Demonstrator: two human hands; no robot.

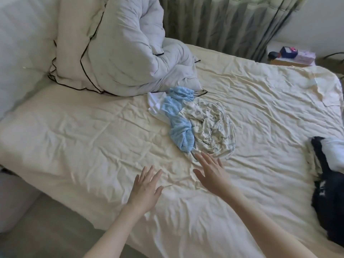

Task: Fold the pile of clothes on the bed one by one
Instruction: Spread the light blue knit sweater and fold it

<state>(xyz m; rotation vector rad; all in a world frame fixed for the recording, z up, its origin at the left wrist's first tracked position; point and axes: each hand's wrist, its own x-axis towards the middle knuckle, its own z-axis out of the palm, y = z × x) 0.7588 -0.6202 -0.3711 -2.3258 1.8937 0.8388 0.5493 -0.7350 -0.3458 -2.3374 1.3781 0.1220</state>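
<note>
Your left hand (144,185) flat-fingered over the bed (74,146) | your right hand (211,173) spread, fingertips near the clothes pile (201,125) | nothing held

one bed (93,146). two hands: left (144,189), right (212,174). three garments in pile: blue knit (178,125), printed (214,127), white (155,103). one duvet (126,49), one curtain (223,21), one dark heap (327,198) at right edge.

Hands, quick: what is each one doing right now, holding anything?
Left hand: open, fingers spread above the bed sheet, holding nothing.
Right hand: open, fingertips at the near edge of the patterned garment, no grip on it yet.
</note>
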